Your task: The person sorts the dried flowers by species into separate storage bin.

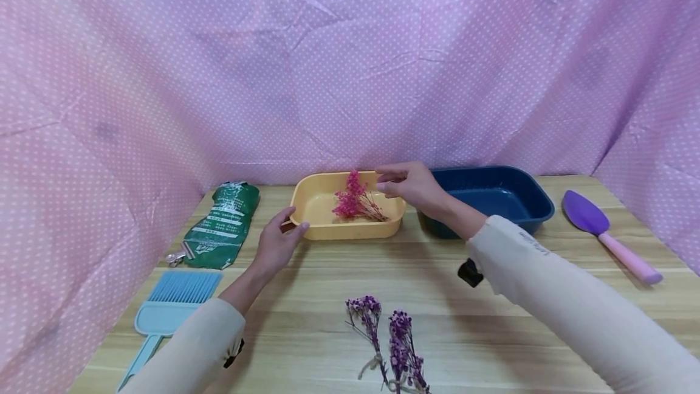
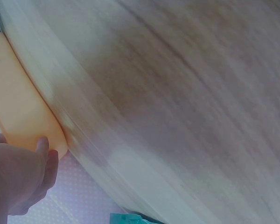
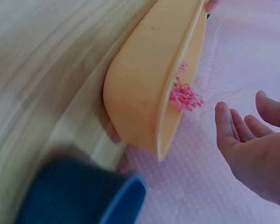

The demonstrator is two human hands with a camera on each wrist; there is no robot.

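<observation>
Pink dried flowers (image 1: pixel 354 202) lie inside a yellow basin (image 1: pixel 350 231), their thin stems toward its right end. My left hand (image 1: pixel 277 245) holds the basin's left front corner. In the left wrist view, its thumb lies on the basin's outer wall (image 2: pixel 23 98) and other fingers bend round the end. Above the basin's right end hovers my right hand (image 1: pixel 412 187), fingers loosely spread and nothing between them. The right wrist view shows that hand (image 3: pixel 254 144) apart from the pink blossoms (image 3: pixel 184 97).
A dark blue basin (image 1: pixel 492 202) stands right of the yellow one, and a purple trowel (image 1: pixel 587 211) lies beyond it. At left are a green bag (image 1: pixel 224 224) with a clip and a light blue brush (image 1: pixel 169 315). Purple dried flower bunches (image 1: pixel 401 339) lie in front.
</observation>
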